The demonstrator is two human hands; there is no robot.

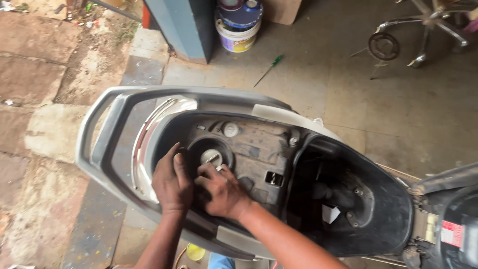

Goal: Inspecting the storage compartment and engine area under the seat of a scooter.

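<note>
Working at frame centre, your left hand [172, 182] lies flat on the rim of the round well, fingers together, gripping nothing. Your right hand [221, 192] curls its fingertips at the fuel cap [211, 157], pinching near its edge. Cap looks seated in the well, so removal seems barely begun. Right of that, the black storage tub [378, 199] sits open, seat already lifted. Screwdriver [269, 69] lies on the floor, top centre.
</note>
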